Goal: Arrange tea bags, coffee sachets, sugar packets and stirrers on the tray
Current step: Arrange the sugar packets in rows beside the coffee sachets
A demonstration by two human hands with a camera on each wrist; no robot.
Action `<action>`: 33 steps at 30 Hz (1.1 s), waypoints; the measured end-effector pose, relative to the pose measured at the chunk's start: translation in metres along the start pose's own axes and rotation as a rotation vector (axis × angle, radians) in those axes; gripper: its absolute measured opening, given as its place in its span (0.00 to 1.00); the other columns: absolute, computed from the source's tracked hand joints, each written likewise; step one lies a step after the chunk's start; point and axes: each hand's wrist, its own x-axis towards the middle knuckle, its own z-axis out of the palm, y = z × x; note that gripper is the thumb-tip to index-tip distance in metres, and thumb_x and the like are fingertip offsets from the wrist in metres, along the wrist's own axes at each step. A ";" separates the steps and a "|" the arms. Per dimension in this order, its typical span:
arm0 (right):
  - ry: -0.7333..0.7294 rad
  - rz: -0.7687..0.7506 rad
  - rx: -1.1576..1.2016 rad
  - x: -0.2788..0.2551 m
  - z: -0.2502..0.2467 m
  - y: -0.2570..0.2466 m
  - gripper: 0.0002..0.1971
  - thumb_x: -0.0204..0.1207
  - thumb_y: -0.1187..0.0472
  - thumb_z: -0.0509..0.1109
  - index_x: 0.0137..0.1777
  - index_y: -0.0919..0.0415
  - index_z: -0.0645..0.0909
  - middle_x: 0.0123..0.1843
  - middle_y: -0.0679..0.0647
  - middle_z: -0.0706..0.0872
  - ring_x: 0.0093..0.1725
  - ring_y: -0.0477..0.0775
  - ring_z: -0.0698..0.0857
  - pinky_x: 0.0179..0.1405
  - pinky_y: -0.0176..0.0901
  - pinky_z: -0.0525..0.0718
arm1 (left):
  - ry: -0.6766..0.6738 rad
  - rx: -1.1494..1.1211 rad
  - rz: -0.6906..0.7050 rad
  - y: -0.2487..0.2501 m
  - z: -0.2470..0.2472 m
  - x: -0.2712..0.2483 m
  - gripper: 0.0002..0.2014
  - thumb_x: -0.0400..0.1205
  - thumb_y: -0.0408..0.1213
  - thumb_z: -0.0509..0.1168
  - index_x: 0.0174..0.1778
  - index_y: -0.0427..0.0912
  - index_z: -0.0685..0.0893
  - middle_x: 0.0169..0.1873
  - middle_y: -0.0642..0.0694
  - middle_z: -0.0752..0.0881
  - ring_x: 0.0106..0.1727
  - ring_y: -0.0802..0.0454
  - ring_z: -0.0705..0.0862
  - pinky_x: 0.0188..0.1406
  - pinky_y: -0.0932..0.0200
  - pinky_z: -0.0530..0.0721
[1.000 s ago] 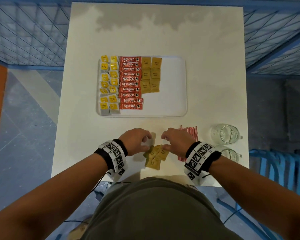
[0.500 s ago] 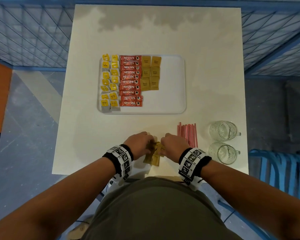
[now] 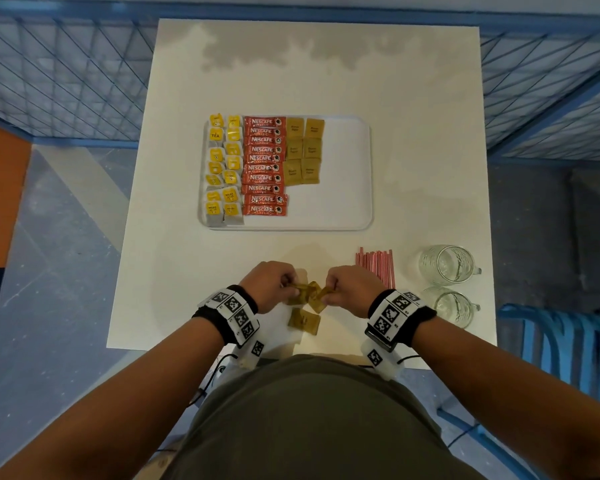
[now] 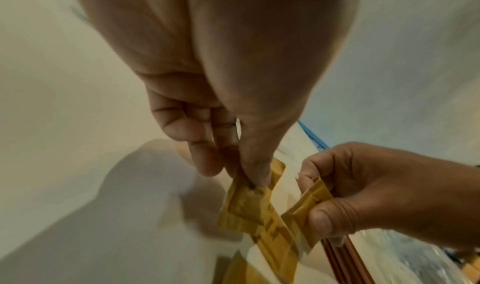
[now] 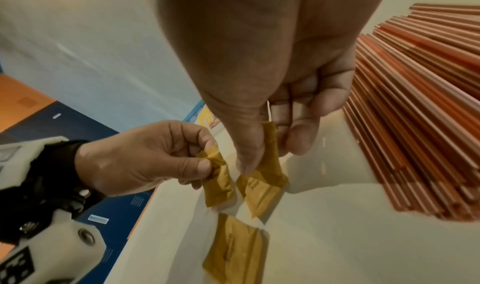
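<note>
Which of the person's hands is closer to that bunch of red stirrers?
The right hand. It is right beside the stirrers, near their closer ends, pinching a sugar packet. The left hand is farther off, beyond the packets.

Head view: from above the near table edge, facing down and forward; covers the whole table, tray at centre, both forearms low in frame

Left wrist view: very close, looks along the left hand down at the tabletop; right hand enters from the right

Right wrist view: equally close, along the right hand; left hand enters from the left

Shared by all three: the brown packets pinched between the hands, and the stirrers
</note>
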 end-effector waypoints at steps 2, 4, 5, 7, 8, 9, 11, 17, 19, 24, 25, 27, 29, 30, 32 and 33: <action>0.014 -0.013 0.036 0.001 -0.005 -0.001 0.11 0.76 0.48 0.78 0.46 0.53 0.82 0.44 0.47 0.86 0.44 0.51 0.84 0.45 0.49 0.83 | 0.031 -0.031 0.004 -0.001 -0.006 -0.001 0.04 0.78 0.38 0.76 0.43 0.49 0.87 0.38 0.55 0.87 0.41 0.59 0.83 0.42 0.64 0.77; 0.038 -0.032 0.067 0.002 -0.011 -0.004 0.11 0.76 0.49 0.78 0.47 0.54 0.83 0.44 0.47 0.87 0.45 0.51 0.85 0.46 0.48 0.84 | 0.055 -0.056 0.015 -0.001 -0.013 -0.001 0.03 0.79 0.37 0.75 0.43 0.49 0.88 0.39 0.55 0.87 0.41 0.58 0.83 0.43 0.64 0.79; 0.051 -0.040 0.092 0.003 -0.015 -0.006 0.10 0.75 0.50 0.79 0.46 0.54 0.83 0.44 0.47 0.87 0.45 0.51 0.85 0.46 0.49 0.84 | 0.068 -0.059 0.025 -0.001 -0.017 -0.002 0.03 0.79 0.37 0.75 0.44 0.49 0.88 0.40 0.55 0.88 0.42 0.58 0.84 0.45 0.63 0.80; 0.075 -0.049 0.144 0.006 -0.023 -0.011 0.09 0.74 0.52 0.81 0.45 0.53 0.83 0.44 0.47 0.88 0.44 0.50 0.87 0.46 0.49 0.86 | 0.100 -0.053 0.047 0.000 -0.026 -0.002 0.03 0.80 0.38 0.74 0.44 0.51 0.88 0.41 0.55 0.88 0.44 0.58 0.85 0.47 0.62 0.81; 0.087 -0.054 0.162 0.007 -0.027 -0.014 0.09 0.74 0.53 0.81 0.45 0.52 0.83 0.44 0.47 0.88 0.44 0.50 0.87 0.46 0.49 0.86 | 0.116 -0.053 0.057 0.000 -0.031 -0.002 0.04 0.80 0.38 0.74 0.43 0.53 0.88 0.41 0.56 0.89 0.44 0.59 0.85 0.47 0.62 0.82; 0.099 -0.065 0.177 0.009 -0.031 -0.016 0.09 0.74 0.53 0.81 0.45 0.52 0.84 0.44 0.46 0.87 0.43 0.50 0.87 0.45 0.49 0.86 | 0.131 -0.060 0.067 0.001 -0.036 -0.002 0.04 0.80 0.38 0.73 0.43 0.54 0.88 0.41 0.56 0.89 0.44 0.59 0.85 0.47 0.62 0.82; 0.122 -0.103 0.186 0.012 -0.039 -0.020 0.07 0.74 0.53 0.81 0.46 0.51 0.85 0.44 0.45 0.88 0.43 0.48 0.86 0.44 0.45 0.83 | 0.160 -0.086 0.075 0.002 -0.045 -0.002 0.03 0.80 0.38 0.73 0.44 0.53 0.89 0.41 0.57 0.89 0.44 0.58 0.86 0.48 0.60 0.84; 0.218 -0.160 0.182 0.026 -0.064 -0.030 0.06 0.80 0.56 0.75 0.54 0.51 0.89 0.47 0.42 0.86 0.44 0.41 0.81 0.41 0.33 0.73 | 0.228 -0.157 0.074 0.012 -0.074 0.002 0.04 0.80 0.37 0.73 0.43 0.52 0.90 0.40 0.57 0.90 0.41 0.53 0.87 0.45 0.58 0.85; 0.225 -0.170 0.174 0.030 -0.073 -0.033 0.06 0.82 0.56 0.73 0.56 0.52 0.90 0.49 0.43 0.87 0.47 0.44 0.82 0.44 0.36 0.75 | 0.236 -0.160 0.077 0.014 -0.084 0.004 0.04 0.80 0.37 0.74 0.43 0.53 0.90 0.40 0.57 0.90 0.42 0.53 0.88 0.47 0.58 0.85; 0.246 -0.182 0.177 0.044 -0.096 -0.038 0.07 0.83 0.57 0.71 0.57 0.53 0.89 0.52 0.47 0.90 0.51 0.48 0.85 0.51 0.41 0.79 | 0.224 -0.146 0.092 0.015 -0.104 0.019 0.06 0.81 0.37 0.74 0.43 0.55 0.90 0.42 0.54 0.90 0.47 0.51 0.88 0.53 0.51 0.86; 0.256 -0.185 0.173 0.047 -0.100 -0.039 0.07 0.83 0.58 0.72 0.57 0.53 0.89 0.53 0.47 0.90 0.51 0.48 0.85 0.50 0.40 0.79 | 0.225 -0.138 0.095 0.016 -0.107 0.022 0.05 0.81 0.37 0.74 0.43 0.55 0.90 0.42 0.54 0.90 0.48 0.51 0.87 0.53 0.50 0.86; 0.275 -0.187 0.170 0.056 -0.107 -0.039 0.07 0.83 0.58 0.72 0.57 0.53 0.89 0.53 0.47 0.90 0.51 0.48 0.85 0.51 0.39 0.78 | 0.228 -0.133 0.098 0.016 -0.113 0.030 0.04 0.81 0.37 0.74 0.45 0.52 0.91 0.44 0.53 0.90 0.50 0.50 0.88 0.56 0.49 0.86; 0.287 -0.180 0.162 0.066 -0.112 -0.038 0.07 0.83 0.58 0.72 0.57 0.54 0.89 0.53 0.48 0.90 0.51 0.48 0.85 0.52 0.40 0.79 | 0.230 -0.127 0.098 0.016 -0.119 0.038 0.04 0.81 0.37 0.74 0.46 0.52 0.91 0.46 0.52 0.91 0.51 0.51 0.88 0.57 0.50 0.86; 0.293 -0.171 0.157 0.071 -0.115 -0.038 0.07 0.83 0.58 0.72 0.57 0.54 0.89 0.53 0.48 0.90 0.52 0.48 0.85 0.53 0.41 0.80 | 0.235 -0.113 0.097 0.015 -0.121 0.043 0.04 0.81 0.37 0.74 0.46 0.52 0.91 0.46 0.52 0.90 0.51 0.52 0.87 0.57 0.51 0.86; 0.306 -0.153 0.148 0.081 -0.119 -0.037 0.07 0.82 0.58 0.72 0.57 0.53 0.89 0.53 0.48 0.90 0.52 0.49 0.85 0.55 0.43 0.81 | 0.243 -0.080 0.104 0.015 -0.126 0.054 0.04 0.80 0.37 0.75 0.46 0.51 0.91 0.45 0.55 0.89 0.50 0.55 0.87 0.56 0.54 0.86; 0.311 -0.146 0.141 0.086 -0.121 -0.037 0.07 0.82 0.57 0.72 0.56 0.53 0.89 0.53 0.48 0.90 0.51 0.49 0.85 0.54 0.43 0.81 | 0.247 -0.067 0.107 0.015 -0.127 0.059 0.04 0.80 0.36 0.75 0.46 0.51 0.90 0.43 0.58 0.88 0.48 0.57 0.86 0.54 0.57 0.85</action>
